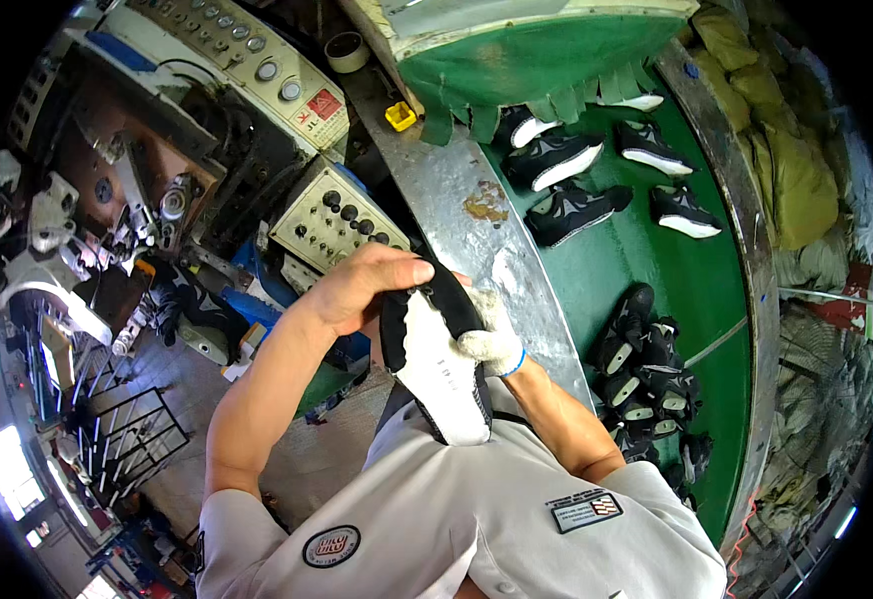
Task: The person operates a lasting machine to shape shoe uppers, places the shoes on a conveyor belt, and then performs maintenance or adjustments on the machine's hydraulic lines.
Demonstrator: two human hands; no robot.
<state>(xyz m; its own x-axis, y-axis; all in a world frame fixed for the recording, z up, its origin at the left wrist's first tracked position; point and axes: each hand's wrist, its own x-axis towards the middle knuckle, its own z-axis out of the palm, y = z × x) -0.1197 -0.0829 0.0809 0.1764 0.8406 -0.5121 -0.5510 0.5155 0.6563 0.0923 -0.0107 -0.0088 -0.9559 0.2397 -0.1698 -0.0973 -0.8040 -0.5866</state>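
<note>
Between my two hands I hold a black shoe upper, its white underside turned up and its lower end close to my shirt. My bare left hand is closed on its far end, with the thumb pressed on the black edge. My right hand, in a whitish work glove, grips the right side, the thumb lying over the black edge near the white underside. The fingers beneath the upper are hidden.
At right, a green conveyor belt carries black shoes with white undersides and a pile of dark shoe parts. A metal ledge edges it. Left stand a control box and a machine. A yellow container sits ahead.
</note>
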